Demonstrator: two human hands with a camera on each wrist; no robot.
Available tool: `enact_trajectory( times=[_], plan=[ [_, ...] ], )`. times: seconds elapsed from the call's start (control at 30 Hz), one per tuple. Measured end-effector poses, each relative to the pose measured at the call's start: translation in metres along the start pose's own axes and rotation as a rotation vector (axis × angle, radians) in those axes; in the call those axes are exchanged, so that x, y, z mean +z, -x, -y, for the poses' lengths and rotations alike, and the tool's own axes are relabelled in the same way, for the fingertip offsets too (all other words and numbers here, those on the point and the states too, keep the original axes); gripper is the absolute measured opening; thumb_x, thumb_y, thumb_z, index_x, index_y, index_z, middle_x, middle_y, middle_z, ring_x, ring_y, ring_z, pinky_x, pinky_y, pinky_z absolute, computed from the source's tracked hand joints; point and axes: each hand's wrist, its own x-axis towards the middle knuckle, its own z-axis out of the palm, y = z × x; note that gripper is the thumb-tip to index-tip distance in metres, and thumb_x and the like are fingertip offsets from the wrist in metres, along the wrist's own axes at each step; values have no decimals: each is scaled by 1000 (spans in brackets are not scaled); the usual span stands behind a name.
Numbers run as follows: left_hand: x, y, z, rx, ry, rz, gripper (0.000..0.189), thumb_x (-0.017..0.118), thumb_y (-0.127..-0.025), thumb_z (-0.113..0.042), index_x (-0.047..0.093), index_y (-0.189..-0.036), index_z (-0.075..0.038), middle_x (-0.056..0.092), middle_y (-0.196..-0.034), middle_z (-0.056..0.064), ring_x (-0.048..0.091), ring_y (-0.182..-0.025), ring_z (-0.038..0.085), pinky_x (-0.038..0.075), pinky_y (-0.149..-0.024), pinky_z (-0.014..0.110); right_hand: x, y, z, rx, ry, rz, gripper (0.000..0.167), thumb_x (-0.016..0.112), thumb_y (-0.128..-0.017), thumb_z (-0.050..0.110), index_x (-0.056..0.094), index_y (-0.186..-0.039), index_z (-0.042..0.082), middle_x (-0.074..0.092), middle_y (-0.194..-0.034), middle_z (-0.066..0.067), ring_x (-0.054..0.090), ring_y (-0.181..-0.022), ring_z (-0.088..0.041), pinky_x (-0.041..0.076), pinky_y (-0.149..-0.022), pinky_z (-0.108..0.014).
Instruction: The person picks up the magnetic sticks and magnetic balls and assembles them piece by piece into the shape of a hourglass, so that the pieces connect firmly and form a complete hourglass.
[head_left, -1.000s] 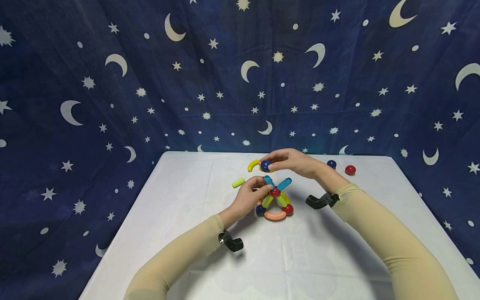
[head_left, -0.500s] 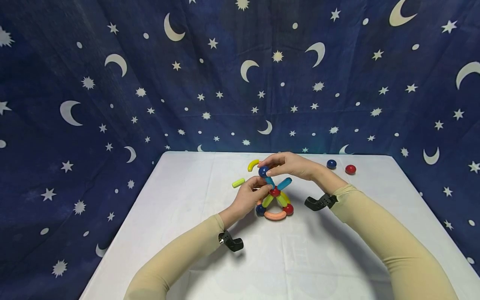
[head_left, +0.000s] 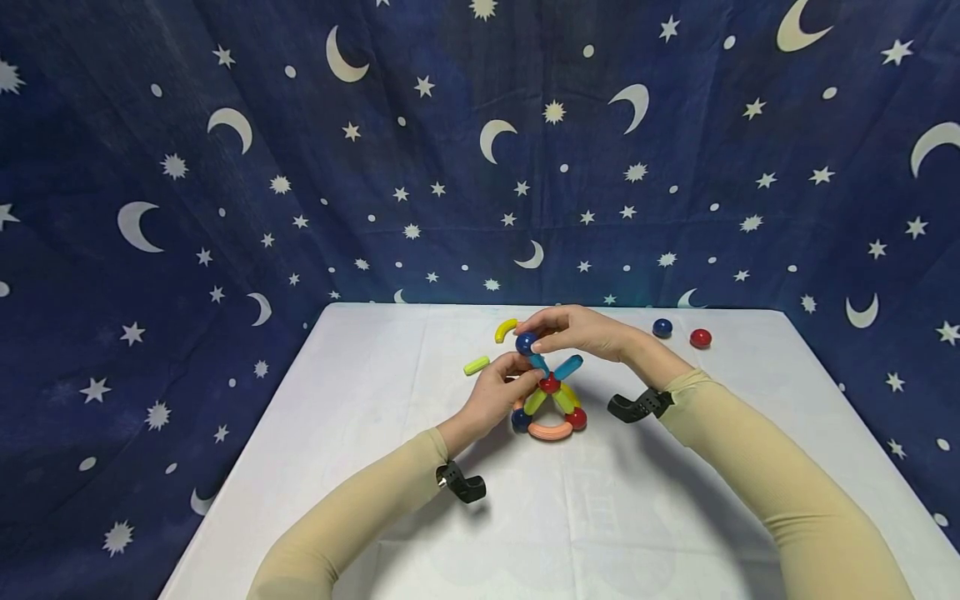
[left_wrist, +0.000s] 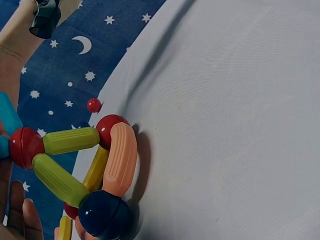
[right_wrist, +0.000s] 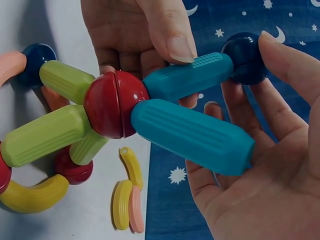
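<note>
A frame of magnetic rods and balls stands on the white table. At its top, a red ball (right_wrist: 115, 104) joins lime rods (right_wrist: 50, 134) below and two turquoise rods above. My left hand (head_left: 497, 393) pinches the nearer-left turquoise rod (right_wrist: 175, 77) between thumb and fingers. My right hand (head_left: 591, 332) holds a navy ball (right_wrist: 244, 57) by thumb and fingertips, against that rod's upper end. The other turquoise rod (right_wrist: 195, 137) sticks up with a free end. The base has a navy ball (left_wrist: 105, 215), a red ball (left_wrist: 110, 127), a peach curved rod (left_wrist: 121, 160) and a yellow curved rod (left_wrist: 96, 170).
A loose lime rod (head_left: 476, 366) lies left of the frame. Behind it are two yellow curved rods (right_wrist: 121, 205) and a peach one (right_wrist: 135, 209). At the back right lie another navy ball (head_left: 662, 327) and a red ball (head_left: 701, 338). A star-patterned cloth (head_left: 450, 150) hangs behind the table.
The right hand has brought the navy ball down and slightly left onto the end of the turquoise rod. During the last half second both hands stay nearly still.
</note>
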Motion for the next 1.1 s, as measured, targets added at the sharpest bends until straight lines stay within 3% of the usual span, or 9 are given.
enact_trajectory(
  times=[0.17,0.37,0.6,0.73,0.9,1.1],
  plan=[
    [0,1,-3,1,-21,-2,25,70,-99,-29,71,-112,-9,68,-105,1,59,-96,16,53,-80,43,-1,1,-2,-11,-8,-1,46,71,-97,20,60,-140,5,61,-138,-9,57,-126,-28,41,-109,-53],
    [0,1,-4,9,-17,34,30,70,-99,-31,72,-122,-11,64,-94,3,54,-73,27,47,-66,40,-1,4,-3,-35,-31,-10,43,66,-100,21,61,-139,7,60,-139,-9,55,-124,-31,35,-109,-62],
    [3,-1,-4,2,-78,61,34,70,-99,-35,70,-131,-23,71,-115,-3,59,-81,22,47,-63,30,-7,11,-7,-55,-55,-79,42,61,-102,24,61,-138,3,59,-141,-15,47,-135,-40,39,-108,-55],
    [6,-4,-5,5,-108,72,37,71,-98,-35,69,-132,-23,71,-119,-2,65,-96,19,50,-74,32,-13,16,-13,-42,-64,-145,44,60,-104,26,59,-138,-1,61,-138,-17,51,-133,-38,39,-110,-54],
    [12,-8,-7,16,-97,102,37,72,-98,-28,68,-132,-15,73,-115,2,69,-102,18,49,-92,36,-21,28,-21,-29,-113,-248,42,61,-104,24,60,-137,-2,65,-130,-13,58,-121,-28,48,-103,-42],
    [16,-12,-8,-10,-106,113,32,75,-96,-30,71,-126,-20,71,-115,-5,65,-105,15,51,-92,35,-33,47,-33,-38,-173,-365,43,60,-105,25,57,-138,-4,63,-131,-16,59,-119,-26,50,-99,-34]
  ],
)
